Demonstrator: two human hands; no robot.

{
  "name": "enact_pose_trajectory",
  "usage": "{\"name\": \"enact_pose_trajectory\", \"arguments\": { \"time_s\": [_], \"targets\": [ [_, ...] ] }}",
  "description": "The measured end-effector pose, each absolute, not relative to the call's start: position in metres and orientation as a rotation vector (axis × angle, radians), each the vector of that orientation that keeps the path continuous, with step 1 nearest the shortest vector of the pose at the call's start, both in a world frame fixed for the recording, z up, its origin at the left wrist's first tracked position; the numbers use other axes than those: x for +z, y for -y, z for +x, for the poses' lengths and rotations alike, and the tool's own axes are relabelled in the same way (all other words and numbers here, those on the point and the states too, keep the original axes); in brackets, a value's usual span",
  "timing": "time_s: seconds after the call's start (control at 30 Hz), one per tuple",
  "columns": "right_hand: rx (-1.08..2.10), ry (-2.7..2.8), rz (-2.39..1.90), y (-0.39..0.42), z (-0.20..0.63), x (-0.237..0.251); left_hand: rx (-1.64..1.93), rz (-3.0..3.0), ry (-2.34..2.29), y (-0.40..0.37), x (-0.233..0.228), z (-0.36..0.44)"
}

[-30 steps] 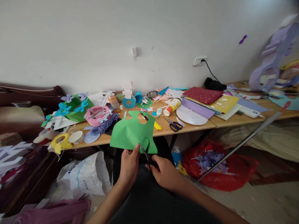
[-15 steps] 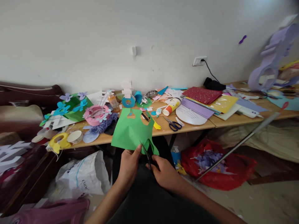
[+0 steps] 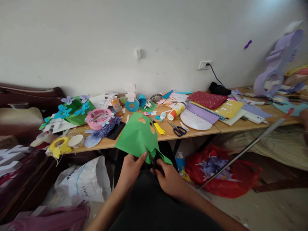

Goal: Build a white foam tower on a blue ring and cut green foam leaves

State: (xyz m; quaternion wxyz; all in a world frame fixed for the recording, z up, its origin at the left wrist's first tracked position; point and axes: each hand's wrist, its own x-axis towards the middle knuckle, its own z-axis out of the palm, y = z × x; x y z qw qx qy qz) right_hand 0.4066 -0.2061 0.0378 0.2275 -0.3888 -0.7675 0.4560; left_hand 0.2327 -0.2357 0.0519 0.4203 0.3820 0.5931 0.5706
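A sheet of green paper (image 3: pixel 138 134) with several cut-out holes hangs over my lap at the table's front edge. My left hand (image 3: pixel 133 166) pinches its lower edge between thumb and fingers. In my right hand (image 3: pixel 166 175) are dark-handled scissors (image 3: pixel 151 158), my fingers wrapped in the loops. Their blades point up and left across the paper, close to my left thumb. A cut strip of the sheet droops to the right, over my right hand. Behind the paper lie a yellow utility knife (image 3: pixel 158 127) and a second pair of scissors (image 3: pixel 177 129).
The wooden table (image 3: pixel 166 136) bears a pink paper ring (image 3: pixel 99 118), a black phone (image 3: pixel 115 131), a glue bottle (image 3: pixel 163 116), a yellow-red can (image 3: pixel 176 110) and stacked sheets (image 3: pixel 208 98). Below are a white bag (image 3: pixel 84 183) and a red bag of scraps (image 3: pixel 243 183), crossed by a metal rod (image 3: pixel 247 147).
The green sheet has turned and tilted, its cut strip swinging further right. More of the utility knife and phone now shows. Both hands keep their hold.
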Motion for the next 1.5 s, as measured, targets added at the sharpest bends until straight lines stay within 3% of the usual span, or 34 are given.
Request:
{"name": "enact_pose_trajectory", "arguments": {
  "time_s": [0.43,0.83,1.07,1.5],
  "targets": [
    [1.081,2.284,-1.14,0.206,0.411,0.04,1.203,1.133,-1.458,0.239,0.079,0.212],
    [1.108,2.281,-1.046,0.204,0.413,0.045,0.875,1.394,-1.414,0.236,0.115,0.189],
    [1.03,2.326,-1.09,0.202,0.415,0.044,1.076,1.132,-1.374,0.236,0.105,0.198],
    [1.196,2.258,-0.995,0.202,0.417,0.046,1.07,1.144,-1.33,0.236,0.102,0.195]
  ]
}}
